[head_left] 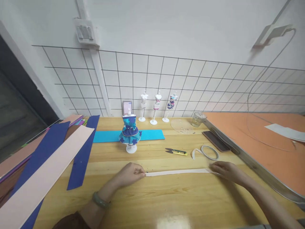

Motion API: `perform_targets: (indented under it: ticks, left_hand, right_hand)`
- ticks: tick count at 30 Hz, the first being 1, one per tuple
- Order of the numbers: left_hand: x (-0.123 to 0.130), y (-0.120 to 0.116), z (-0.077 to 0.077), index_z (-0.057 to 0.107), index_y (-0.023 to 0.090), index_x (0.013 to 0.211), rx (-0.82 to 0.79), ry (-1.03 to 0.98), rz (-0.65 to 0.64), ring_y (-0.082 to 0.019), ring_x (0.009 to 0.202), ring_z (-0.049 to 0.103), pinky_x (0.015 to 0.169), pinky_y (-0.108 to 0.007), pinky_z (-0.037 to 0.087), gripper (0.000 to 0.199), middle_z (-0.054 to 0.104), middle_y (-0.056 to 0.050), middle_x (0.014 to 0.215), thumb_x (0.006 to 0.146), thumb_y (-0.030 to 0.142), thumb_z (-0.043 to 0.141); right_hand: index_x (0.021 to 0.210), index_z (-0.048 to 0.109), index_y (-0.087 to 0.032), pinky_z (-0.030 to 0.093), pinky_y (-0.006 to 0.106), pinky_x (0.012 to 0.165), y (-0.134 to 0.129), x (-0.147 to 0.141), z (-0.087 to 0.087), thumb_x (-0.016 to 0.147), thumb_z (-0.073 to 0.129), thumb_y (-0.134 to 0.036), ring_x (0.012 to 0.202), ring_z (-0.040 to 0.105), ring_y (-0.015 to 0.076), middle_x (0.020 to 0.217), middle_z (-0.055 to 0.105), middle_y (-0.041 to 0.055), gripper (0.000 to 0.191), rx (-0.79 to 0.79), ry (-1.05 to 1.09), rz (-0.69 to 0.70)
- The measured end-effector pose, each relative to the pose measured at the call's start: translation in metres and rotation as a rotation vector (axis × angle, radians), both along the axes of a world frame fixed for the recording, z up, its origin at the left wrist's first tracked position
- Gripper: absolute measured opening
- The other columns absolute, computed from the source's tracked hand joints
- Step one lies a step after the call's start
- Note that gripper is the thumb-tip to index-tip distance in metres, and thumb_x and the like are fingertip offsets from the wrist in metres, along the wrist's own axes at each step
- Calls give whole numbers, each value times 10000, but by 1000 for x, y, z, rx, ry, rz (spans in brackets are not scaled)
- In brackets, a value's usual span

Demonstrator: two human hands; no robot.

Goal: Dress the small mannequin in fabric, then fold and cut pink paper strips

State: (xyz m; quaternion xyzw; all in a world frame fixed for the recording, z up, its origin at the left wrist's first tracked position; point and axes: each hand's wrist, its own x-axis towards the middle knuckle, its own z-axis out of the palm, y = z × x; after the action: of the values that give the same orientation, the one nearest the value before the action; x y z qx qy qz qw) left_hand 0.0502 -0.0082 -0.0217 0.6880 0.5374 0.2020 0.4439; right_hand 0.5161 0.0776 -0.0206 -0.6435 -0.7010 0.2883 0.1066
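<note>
The left hand (133, 174) pinches the left end of a narrow white strip (176, 172), and the right hand (220, 168) holds its right end, the strip stretched nearly straight above or on the wooden table (166, 197). Beyond it lie yellow-handled snips (176, 151) and, to their right, a ring-shaped roll of tape (209, 152) near a dark phone (216, 141). Farther left, a small dress form (130, 130) in a blue ruffled dress stands before a bright blue strip (108, 136). Three small white-based forms (153, 121) stand at the far edge, near a glass jar (198, 119). Pink and navy strips (51, 163) overlap on the left; an orange surface (257, 136) lies right.
</note>
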Motion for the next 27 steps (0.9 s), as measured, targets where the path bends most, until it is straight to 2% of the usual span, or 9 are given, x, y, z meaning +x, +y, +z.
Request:
perform_targets:
  ticks: [4,10,14,18,24,27]
  left_hand:
    - [-2,4,-2,649,127,782,-67,-33,-8,-87,511,248,480,-226,163,433,284,49,540,752,530,494]
    - [-2,7,0,591,129,715,-123,-57,34,-84,521,243,492,-226,161,481,276,53,545,713,603,511]
    - [-1,7,3,576,124,739,-161,-62,35,-81,518,243,495,-227,151,494,297,58,545,704,614,519]
    - [-1,8,4,561,121,730,-181,-81,29,-78,521,237,498,-228,142,490,303,60,549,704,609,526]
    - [-2,9,0,571,113,760,-182,-76,33,-80,532,271,504,-224,154,472,347,50,567,726,581,526]
    - [-2,9,0,581,113,766,-165,-85,36,-87,551,302,513,-218,179,456,377,40,585,736,564,523]
  right_hand:
    - [820,727,-220,475,337,733,-12,17,5,611,674,-514,866,624,277,918,710,57,365,-42,111,-120]
    - [850,725,-210,512,362,735,-39,34,1,441,814,-348,871,633,285,934,707,72,441,-36,368,-323]
    - [794,732,-210,502,359,747,-45,44,-4,514,770,-392,854,631,272,907,710,64,336,53,304,-306]
    - [769,728,-209,487,346,732,-44,55,-2,608,698,-460,808,629,257,842,715,46,299,1,253,-249]
    - [810,723,-209,484,307,684,-44,52,2,513,769,-420,813,621,248,853,709,49,367,-13,346,-274]
    - [714,704,-200,467,289,611,-42,50,0,545,739,-453,692,595,209,720,684,34,307,11,285,-183]
